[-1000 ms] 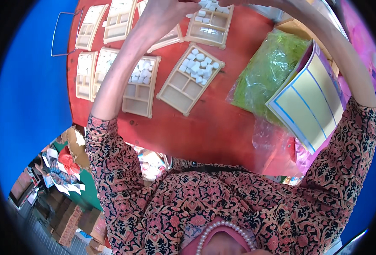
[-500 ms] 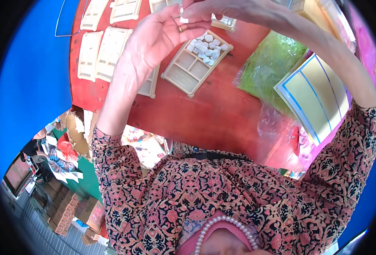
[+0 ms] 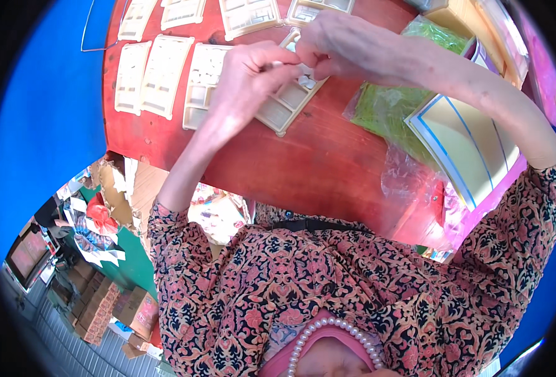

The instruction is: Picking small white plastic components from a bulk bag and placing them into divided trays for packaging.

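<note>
Both hands meet above a cream compartment tray (image 3: 279, 116) on the red table. Small white pieces (image 3: 306, 80) show in its far part, partly covered by my fingers. My left hand (image 3: 250, 81) comes in from the left, thumb and fingers pinched together over the tray. Curled with its back up, my right hand (image 3: 334, 44) has its fingertips close to the left ones. Whatever lies between the fingertips is too small and hidden to make out. Beside my left wrist is another cream tray (image 3: 196, 97) with white pieces in its far part.
More cream trays (image 3: 165, 75) stand along the left and far side of the red table (image 3: 278, 176). To the right lie a clear bag of green material (image 3: 394, 107) and a pale card stack with blue lines (image 3: 466, 144). A blue surface (image 3: 52, 94) borders the left.
My left hand has turned from an upturned, spread palm to a pinch and moved right over the tray. My right hand has come down nearer, covering much of the white pieces.
</note>
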The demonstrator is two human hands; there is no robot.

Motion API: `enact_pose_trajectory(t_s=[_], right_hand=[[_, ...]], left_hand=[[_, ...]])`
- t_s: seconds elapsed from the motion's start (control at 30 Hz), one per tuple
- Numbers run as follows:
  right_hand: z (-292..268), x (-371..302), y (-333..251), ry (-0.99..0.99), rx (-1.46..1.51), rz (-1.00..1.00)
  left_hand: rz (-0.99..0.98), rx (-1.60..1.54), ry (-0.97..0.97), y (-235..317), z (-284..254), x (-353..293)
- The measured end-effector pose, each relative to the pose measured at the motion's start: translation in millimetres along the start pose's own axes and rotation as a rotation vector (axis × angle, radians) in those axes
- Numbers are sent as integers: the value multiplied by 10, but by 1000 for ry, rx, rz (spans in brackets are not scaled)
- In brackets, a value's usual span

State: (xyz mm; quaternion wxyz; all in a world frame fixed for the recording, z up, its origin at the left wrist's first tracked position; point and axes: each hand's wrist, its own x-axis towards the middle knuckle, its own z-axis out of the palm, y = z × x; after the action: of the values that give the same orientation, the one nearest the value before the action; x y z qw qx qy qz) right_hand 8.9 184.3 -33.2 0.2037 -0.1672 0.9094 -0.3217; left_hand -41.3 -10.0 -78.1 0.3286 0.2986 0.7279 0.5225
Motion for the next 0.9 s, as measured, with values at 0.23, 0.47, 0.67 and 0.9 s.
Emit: enact_pose_trajectory(t_s=[0.23, 0.47, 0.67, 0.9], right_hand=[[141, -99, 338, 158, -35, -331], [189, -78, 336, 183, -100, -265], [-4, 68, 327, 63, -129, -171], [215, 76, 333, 202, -61, -235]], left_hand=[[145, 401, 56, 59, 124, 18], [-72, 146, 121, 97, 172, -2], [-15, 190, 178, 33, 80, -53], [249, 443, 132, -12, 105, 7]])
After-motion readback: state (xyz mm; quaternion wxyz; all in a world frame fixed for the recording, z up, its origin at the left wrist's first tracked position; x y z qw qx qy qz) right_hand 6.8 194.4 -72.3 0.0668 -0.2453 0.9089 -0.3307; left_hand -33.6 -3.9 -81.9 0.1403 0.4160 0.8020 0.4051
